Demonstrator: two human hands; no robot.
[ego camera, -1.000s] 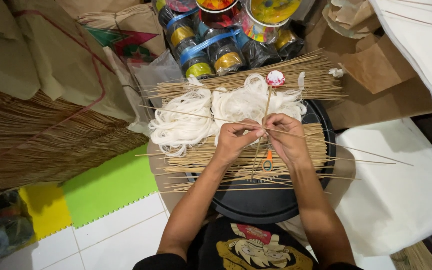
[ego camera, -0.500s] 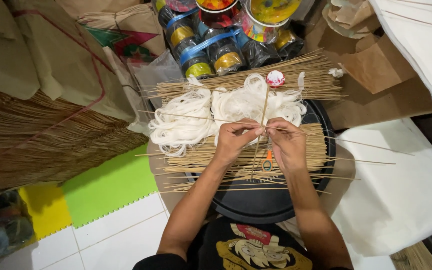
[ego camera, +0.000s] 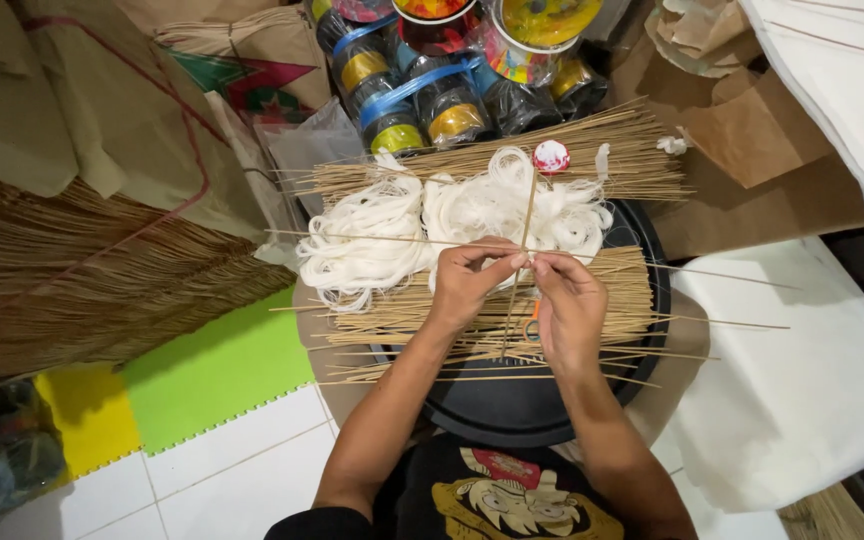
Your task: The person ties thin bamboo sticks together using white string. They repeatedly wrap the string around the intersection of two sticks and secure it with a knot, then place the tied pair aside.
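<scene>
Over a round black tray strewn with thin sticks and white string, two crossed sticks are pinched where they meet, the left hand with fingertips closed on them and the right hand with fingertips closed just beside.
</scene>
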